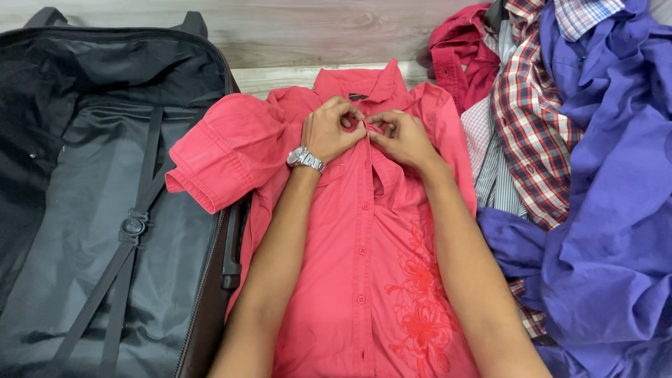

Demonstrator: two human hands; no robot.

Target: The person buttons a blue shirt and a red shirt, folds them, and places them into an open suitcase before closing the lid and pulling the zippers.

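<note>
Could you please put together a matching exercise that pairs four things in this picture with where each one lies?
Things:
1. pink shirt
2. open suitcase
3. purple garment
4. wristwatch

Places:
A. on the left hand's wrist
B. on the far right, beside a plaid shirt
C. left of the arms, lid laid back, dark lining showing
D. spread flat in the middle, under both hands, with the right hand at its placket

Pairs: 1-D, 2-C, 3-B, 4-A
</note>
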